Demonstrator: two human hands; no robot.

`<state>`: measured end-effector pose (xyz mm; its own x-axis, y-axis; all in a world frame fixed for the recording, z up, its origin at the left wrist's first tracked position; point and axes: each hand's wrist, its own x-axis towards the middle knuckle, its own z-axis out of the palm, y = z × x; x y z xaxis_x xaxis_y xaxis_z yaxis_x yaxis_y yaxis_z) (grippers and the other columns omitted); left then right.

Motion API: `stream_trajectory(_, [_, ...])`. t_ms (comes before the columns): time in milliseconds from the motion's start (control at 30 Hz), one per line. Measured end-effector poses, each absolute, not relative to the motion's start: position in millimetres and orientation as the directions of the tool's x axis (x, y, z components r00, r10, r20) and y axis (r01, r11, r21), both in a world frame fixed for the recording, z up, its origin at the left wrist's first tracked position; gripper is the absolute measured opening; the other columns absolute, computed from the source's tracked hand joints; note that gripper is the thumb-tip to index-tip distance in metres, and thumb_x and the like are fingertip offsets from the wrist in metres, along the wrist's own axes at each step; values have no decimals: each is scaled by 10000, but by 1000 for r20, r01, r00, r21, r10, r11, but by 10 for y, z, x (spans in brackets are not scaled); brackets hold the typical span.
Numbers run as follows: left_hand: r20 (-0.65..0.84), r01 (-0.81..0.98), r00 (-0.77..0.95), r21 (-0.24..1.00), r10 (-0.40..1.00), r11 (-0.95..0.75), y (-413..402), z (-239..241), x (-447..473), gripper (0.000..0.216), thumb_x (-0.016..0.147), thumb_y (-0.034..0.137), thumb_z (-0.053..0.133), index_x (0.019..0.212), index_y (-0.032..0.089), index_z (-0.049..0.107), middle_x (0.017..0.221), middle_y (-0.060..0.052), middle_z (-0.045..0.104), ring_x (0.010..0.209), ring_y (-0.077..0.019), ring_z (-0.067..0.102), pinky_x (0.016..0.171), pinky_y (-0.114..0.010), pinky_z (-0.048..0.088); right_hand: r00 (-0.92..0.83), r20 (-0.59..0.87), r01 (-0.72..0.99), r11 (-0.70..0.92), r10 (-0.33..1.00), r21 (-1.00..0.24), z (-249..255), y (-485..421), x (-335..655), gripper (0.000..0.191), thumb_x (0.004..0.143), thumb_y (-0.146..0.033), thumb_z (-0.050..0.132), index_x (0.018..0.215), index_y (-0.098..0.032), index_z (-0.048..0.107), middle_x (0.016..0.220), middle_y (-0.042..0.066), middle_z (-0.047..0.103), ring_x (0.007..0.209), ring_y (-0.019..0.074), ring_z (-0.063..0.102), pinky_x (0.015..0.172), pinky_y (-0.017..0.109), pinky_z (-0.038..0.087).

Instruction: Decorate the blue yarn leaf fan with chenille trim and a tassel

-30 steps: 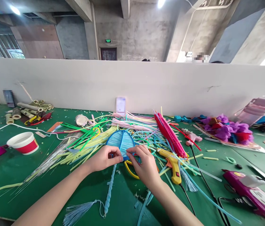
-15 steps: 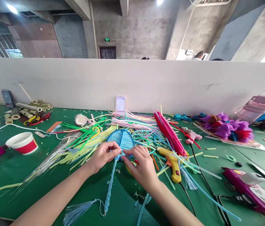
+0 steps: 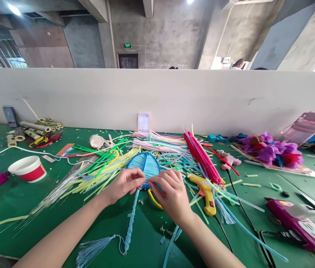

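A blue hand fan with a rounded, ribbed face lies at the middle of the table. Its handle, wrapped in light-blue fuzzy stem, runs toward me and ends in a blue tassel. My left hand pinches at the base of the face, just above the handle, thumb against forefinger. From the other side, my right hand pinches at the same spot, its fingers curled in. The fingertips nearly meet and cover the join. Whatever small piece lies between them is hidden.
Pipe cleaners spread behind the fan, with a pink-red bundle at right. A yellow glue gun lies near my right hand, its cable trailing forward. A paper cup, bamboo pieces and a purple power strip stand farther out.
My right hand's fingers have curled in and closed at the fan's base, and its thumb has risen. More of the yellow ring below them shows now. The left hand is almost still.
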<state>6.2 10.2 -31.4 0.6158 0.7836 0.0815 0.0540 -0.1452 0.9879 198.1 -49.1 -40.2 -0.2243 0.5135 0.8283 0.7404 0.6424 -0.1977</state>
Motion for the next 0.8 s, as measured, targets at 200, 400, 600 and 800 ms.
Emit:
stream_trajectory(200, [76,55,600,989,796,-136,91,-345,100,290,858,418,676,779,154,586,637,48,510,511,-73,397,475,-212,308,-368,791,789,615,489,-13,-417,-482,1977,59,966,-151,590,1001,-179,628,897,33,710,819,182,597,818,366,389])
stream_trajectory(400, [96,54,563,987,821,-153,69,-374,151,303,858,420,670,763,158,551,637,64,446,517,-70,367,474,-212,276,-438,754,837,527,490,143,-439,-491,1943,115,979,-110,512,990,-147,621,859,57,683,818,209,576,864,407,372])
stream_trajectory(600, [143,102,587,963,797,-249,65,-396,143,270,884,408,639,800,163,561,680,57,447,557,-81,355,498,-220,271,-323,684,787,587,653,-188,-446,-495,1946,153,990,-155,459,915,-170,591,848,50,653,781,192,547,742,354,339])
stream_trajectory(800, [200,179,683,887,703,-426,43,-290,56,166,891,288,624,781,165,628,758,12,555,675,-119,479,620,-247,366,-208,152,222,198,966,-955,-397,-489,1972,148,857,-306,622,800,-170,616,731,7,587,691,144,497,670,282,341])
